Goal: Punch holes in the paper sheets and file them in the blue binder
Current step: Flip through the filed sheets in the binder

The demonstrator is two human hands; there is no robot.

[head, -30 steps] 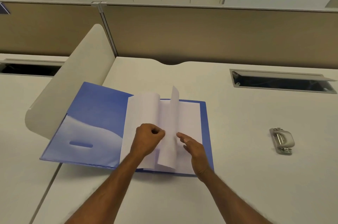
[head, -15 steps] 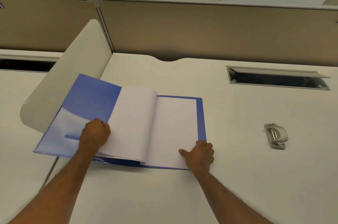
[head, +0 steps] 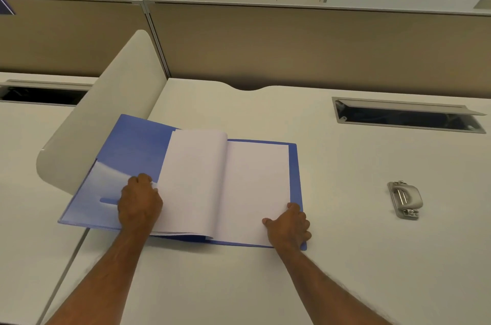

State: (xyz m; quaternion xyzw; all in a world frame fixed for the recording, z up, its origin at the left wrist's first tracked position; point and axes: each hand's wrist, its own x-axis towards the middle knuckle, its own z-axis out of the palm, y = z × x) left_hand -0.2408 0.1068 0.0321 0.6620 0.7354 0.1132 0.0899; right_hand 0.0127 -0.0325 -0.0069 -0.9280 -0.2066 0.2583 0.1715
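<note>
My left hand [head: 139, 203] lies knuckles up at the outer edge of the turned paper sheets [head: 192, 181], its fingers [head: 140, 178] curled together over that edge, pinching the sheets where they meet the inner face of the open front cover. My left forearm runs up from the lower left corner. The one blue binder [head: 132, 146] lies open on the bench [head: 345, 258], its front cover tilted up to the left against the rounded white divider [head: 106, 112] between two benches. The sheets form two stacks: a curved stack arching up from the spine on the left and a flat stack [head: 256, 186] on the back cover to the right. How many sheets are in each I cannot tell. My right hand [head: 288, 229] rests palm down on the near right corner of the flat stack, fingers bent and close together at the binder's edge, thumb laid on the paper. Well apart to the right, one grey hole punch [head: 405, 199] sits alone on the bench.
</note>
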